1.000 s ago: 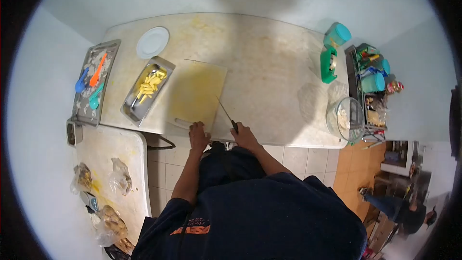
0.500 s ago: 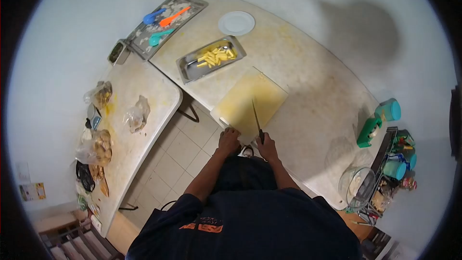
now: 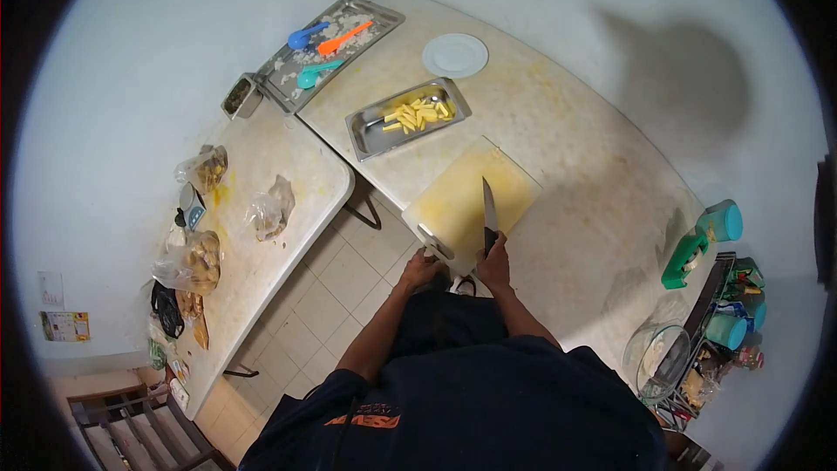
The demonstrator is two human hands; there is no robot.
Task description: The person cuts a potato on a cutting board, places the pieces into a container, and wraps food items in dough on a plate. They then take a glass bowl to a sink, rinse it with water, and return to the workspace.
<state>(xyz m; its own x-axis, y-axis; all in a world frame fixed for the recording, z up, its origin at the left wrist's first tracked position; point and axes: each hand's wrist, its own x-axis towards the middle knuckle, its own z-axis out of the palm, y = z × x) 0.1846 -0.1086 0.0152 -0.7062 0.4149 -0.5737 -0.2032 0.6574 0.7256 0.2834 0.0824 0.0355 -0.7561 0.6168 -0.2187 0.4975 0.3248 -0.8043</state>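
Observation:
My right hand (image 3: 494, 263) is closed round the black handle of a kitchen knife (image 3: 490, 202). The blade points away from me over the yellowed cutting board (image 3: 462, 187), with its broad side showing. At the board's near left corner, beside its handle slot, my left hand (image 3: 423, 269) has its fingers curled on the edge; some fingertips are hidden. Beyond the board stands a steel pan (image 3: 370, 141) holding yellow cut sticks (image 3: 417, 115), which look like potato.
A white plate (image 3: 455, 55) lies behind the pan. Spoons rest on a metal tray (image 3: 288, 96) at far left. Bagged food (image 3: 199, 262) lines the left table. On the right are a green holder (image 3: 682, 263), turquoise-lidded jars (image 3: 724, 222) and a glass bowl (image 3: 654, 358).
The view has shifted, so the table appears lower and further right. The knife has turned to show more of its blade's side. My left hand stays at the board's near corner.

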